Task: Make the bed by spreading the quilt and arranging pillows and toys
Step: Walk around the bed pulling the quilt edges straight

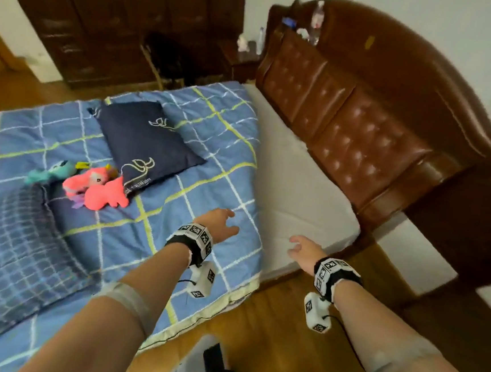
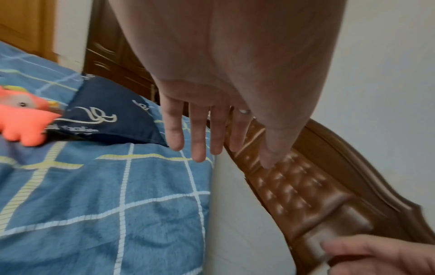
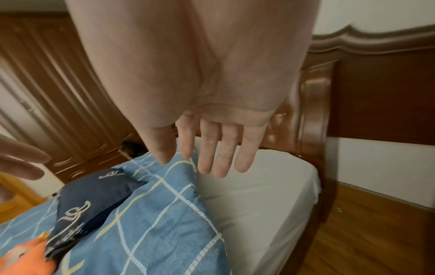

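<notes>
Quilt (image 1: 205,158) under outstretched left hand (image 1: 220,223), right hand (image 1: 304,248) beside, fingers straight, empty

Quilt (image 1: 121,234) – blue, white and yellow-green grid lines, pale trim on the edge. Spread over most of the bed, its head-end edge stops short, a strip of bare white mattress between it and the headboard. Near corner hangs over the bedside.

Navy pillow (image 1: 145,144) – pale embroidered swirls and lettering, lies flat on top of the quilt, skewed diagonally.

Second pillow (image 1: 9,260) – dark blue check, also on the quilt, nearer the foot.

Pink plush toy (image 1: 101,189) lies between the two pillows, touching the navy one; teal plush toy (image 1: 51,170) just beside it.
</notes>
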`<state>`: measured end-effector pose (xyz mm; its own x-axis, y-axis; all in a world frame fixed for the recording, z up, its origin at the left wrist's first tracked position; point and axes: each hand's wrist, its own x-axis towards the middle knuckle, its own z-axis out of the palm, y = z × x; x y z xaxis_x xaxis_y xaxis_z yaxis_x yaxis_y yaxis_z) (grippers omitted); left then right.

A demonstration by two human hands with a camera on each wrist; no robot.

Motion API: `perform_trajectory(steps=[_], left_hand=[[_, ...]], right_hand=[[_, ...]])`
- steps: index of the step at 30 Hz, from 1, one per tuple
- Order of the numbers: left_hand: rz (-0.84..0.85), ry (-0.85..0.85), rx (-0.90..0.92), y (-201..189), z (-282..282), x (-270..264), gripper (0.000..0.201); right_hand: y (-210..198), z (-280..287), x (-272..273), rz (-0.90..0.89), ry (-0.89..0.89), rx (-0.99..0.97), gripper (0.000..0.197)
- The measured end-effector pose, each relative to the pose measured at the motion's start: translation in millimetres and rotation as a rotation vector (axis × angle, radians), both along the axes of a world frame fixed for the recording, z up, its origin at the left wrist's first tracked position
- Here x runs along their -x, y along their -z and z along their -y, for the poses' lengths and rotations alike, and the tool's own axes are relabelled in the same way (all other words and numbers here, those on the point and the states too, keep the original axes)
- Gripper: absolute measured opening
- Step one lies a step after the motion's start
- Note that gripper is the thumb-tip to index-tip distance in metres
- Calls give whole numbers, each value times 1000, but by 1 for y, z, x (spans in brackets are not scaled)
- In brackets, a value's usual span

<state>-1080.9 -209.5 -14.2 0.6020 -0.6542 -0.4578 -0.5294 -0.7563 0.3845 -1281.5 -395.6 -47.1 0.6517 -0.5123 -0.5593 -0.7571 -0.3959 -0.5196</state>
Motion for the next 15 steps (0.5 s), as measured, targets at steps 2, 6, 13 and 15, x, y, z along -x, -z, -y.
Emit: perform_trajectory(steps=[2, 6, 13, 15], left_hand=[[-5, -75, -34, 8, 13, -20, 52], [-67, -154, -89, 48, 55, -51, 53], [-166, -235, -189, 146, 137, -70, 65], [-216, -286, -222, 185, 149, -68, 74]], right_hand=[[3, 30, -35, 13, -60, 5, 55], [27, 86, -89, 17, -163, 15, 62], [134, 159, -156, -130, -299, -33, 42], [177, 165, -171, -163, -325, -72, 38]])
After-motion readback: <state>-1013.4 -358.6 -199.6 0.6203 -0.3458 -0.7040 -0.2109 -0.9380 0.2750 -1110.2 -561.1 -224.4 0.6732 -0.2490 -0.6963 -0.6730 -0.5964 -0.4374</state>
